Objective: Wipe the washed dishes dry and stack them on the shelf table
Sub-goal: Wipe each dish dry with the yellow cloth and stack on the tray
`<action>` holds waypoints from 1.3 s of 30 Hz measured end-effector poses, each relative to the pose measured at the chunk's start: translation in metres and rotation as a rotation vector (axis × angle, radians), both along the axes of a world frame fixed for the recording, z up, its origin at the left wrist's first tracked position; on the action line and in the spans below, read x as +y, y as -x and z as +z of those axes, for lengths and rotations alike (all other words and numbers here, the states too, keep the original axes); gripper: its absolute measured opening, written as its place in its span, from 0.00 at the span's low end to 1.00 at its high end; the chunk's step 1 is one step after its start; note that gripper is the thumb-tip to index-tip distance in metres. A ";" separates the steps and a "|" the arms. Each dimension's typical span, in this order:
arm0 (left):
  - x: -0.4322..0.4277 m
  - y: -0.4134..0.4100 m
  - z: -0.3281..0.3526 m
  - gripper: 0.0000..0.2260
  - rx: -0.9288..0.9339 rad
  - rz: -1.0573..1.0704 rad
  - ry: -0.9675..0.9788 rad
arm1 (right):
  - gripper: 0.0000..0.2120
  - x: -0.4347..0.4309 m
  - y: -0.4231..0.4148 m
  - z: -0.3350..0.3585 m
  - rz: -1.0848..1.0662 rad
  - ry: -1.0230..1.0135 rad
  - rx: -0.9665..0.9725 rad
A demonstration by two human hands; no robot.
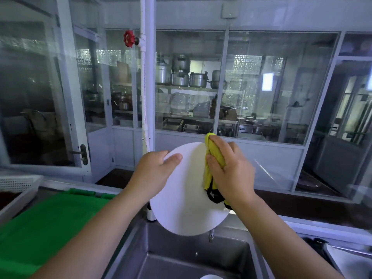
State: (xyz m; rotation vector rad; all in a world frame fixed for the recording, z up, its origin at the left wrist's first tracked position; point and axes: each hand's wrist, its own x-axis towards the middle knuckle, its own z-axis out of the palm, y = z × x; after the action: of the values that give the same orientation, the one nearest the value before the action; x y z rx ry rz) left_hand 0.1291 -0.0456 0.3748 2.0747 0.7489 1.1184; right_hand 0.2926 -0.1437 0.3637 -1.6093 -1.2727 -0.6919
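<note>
Over the steel sink (181, 258), from the head view, a round white plate (181, 198) is held up in the air, tilted with its face toward the camera. The left hand (155, 172) grips the plate's upper-left rim: the thumb lies across the near face and the fingers are curled behind the edge. On the other side the right hand (229, 170) is closed round a bunched yellow cloth (213, 158) and presses it against the upper-right part of the plate's face. The cloth's black-trimmed end hangs down below the wrist, across the plate. Just below the plate's lower edge, a small metal spout (210, 236) pokes out over the basin. A sliver of another white dish (209, 276) shows at the bottom edge, down in the sink.

Left of the sink sits a green plastic lid (50, 214), and beyond it a white perforated basket (18, 183). Straight ahead, a white pipe (144, 77) with a red valve wheel (128, 38) runs up in front of glass partitions; behind the glass, metal pots (181, 77) are stacked on shelves.
</note>
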 end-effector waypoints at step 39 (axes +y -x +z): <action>-0.022 -0.015 -0.024 0.19 -0.469 0.148 0.056 | 0.19 0.007 0.006 -0.026 0.082 -0.280 0.729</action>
State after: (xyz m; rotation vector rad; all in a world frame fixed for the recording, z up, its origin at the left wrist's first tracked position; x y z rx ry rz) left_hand 0.1441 -0.0678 0.3503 1.6358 0.6938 1.5720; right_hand 0.2866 -0.1370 0.3381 -1.3757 -0.6648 -0.1762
